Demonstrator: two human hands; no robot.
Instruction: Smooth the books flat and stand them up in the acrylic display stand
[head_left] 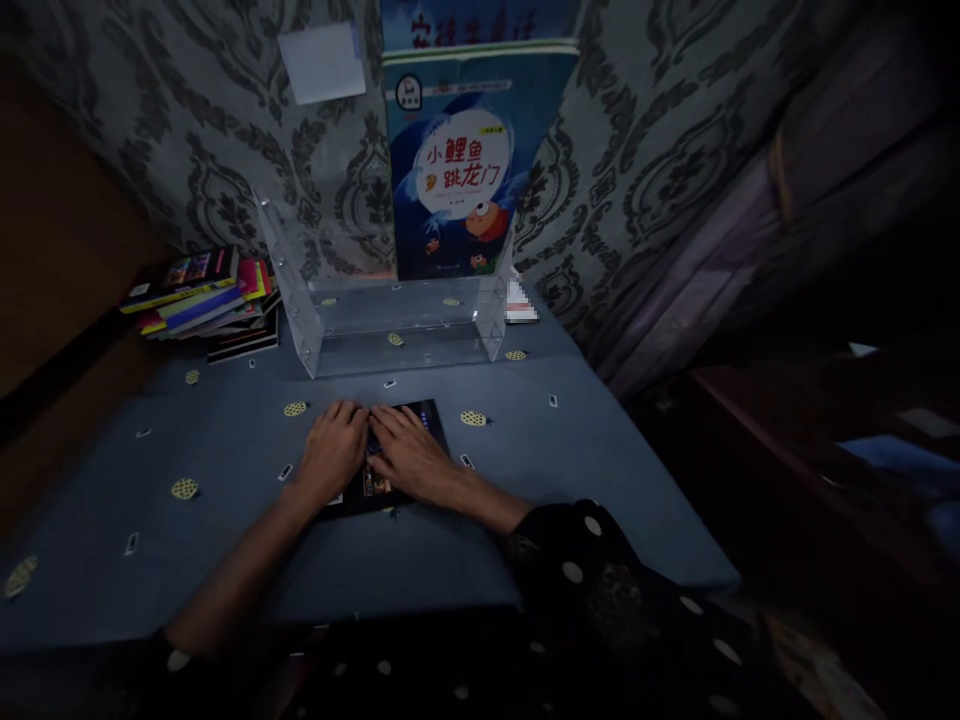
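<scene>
A dark-covered book (pixel 384 480) lies flat on the blue patterned tablecloth (pixel 525 460), in front of a clear acrylic rack. My left hand (pixel 336 445) rests on the book's left part, palm down with fingers stretched forward. Across its upper middle lies my right hand (pixel 409 448), also flat, its thumb a little apart from the fingers. The fingertips of both hands nearly meet near the far edge of the book. Much of the cover is hidden under them.
The clear acrylic rack (pixel 397 350) holds upright picture books (pixel 465 150) on its right side. A stack of books (pixel 199 290) stands at the back left. A white card (pixel 322 65) is by the patterned wall (pixel 217 120). A curtain (pixel 720 220) hangs at right.
</scene>
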